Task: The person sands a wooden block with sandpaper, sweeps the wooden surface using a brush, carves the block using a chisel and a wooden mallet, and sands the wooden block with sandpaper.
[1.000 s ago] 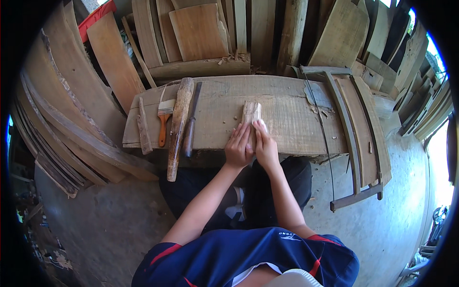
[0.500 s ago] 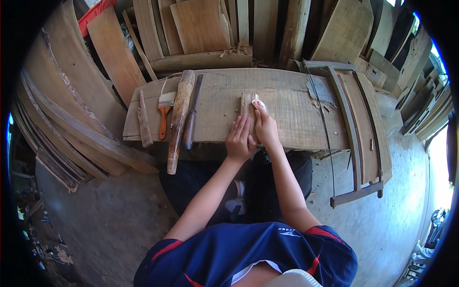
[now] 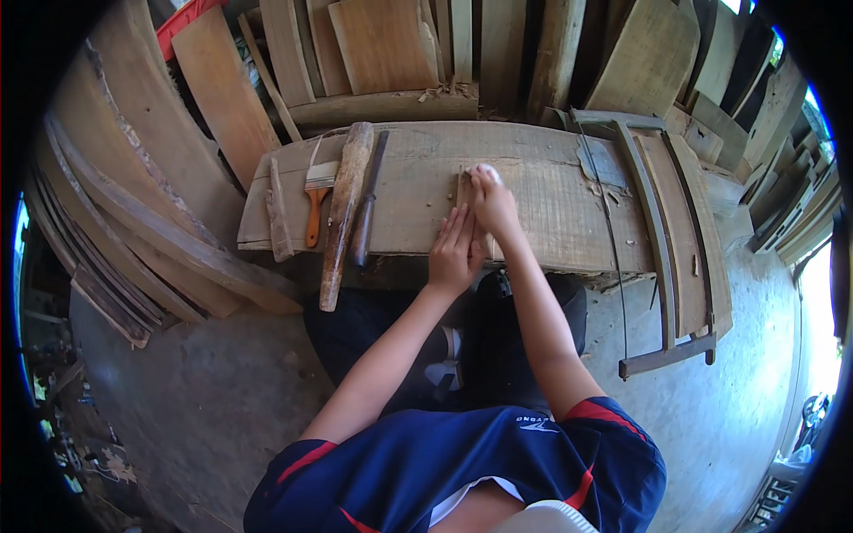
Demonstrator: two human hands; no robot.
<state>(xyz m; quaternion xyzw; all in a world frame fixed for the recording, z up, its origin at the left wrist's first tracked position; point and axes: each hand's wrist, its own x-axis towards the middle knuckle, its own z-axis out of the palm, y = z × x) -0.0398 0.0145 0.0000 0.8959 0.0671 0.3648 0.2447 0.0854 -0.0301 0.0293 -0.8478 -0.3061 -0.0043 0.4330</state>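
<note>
A short wooden block (image 3: 463, 187) lies on a broad plank bench in front of me, mostly hidden under my hands. My left hand (image 3: 456, 256) rests flat on its near part, fingers stretched forward. Just to the right and farther forward, my right hand (image 3: 495, 211) is closed on a small whitish wad (image 3: 487, 172) against the block's far end. Whether the wad is cloth or folded paper I cannot tell. Left of the hands lie a dark-handled chisel-like tool (image 3: 363, 226), a long wooden club (image 3: 345, 218) and a brush (image 3: 316, 191) with an orange handle.
The plank bench (image 3: 551, 213) carries a wooden frame saw (image 3: 653, 222) at its right end, overhanging the front edge. A thin wood strip (image 3: 278, 213) lies at the left. Boards (image 3: 222, 89) lean along the back and left. Concrete floor (image 3: 222, 382) surrounds the bench.
My right hand has slid forward along the block with the whitish wad and turned, covering more of the block. My left hand stays on the near part. The whole view has shifted slightly.
</note>
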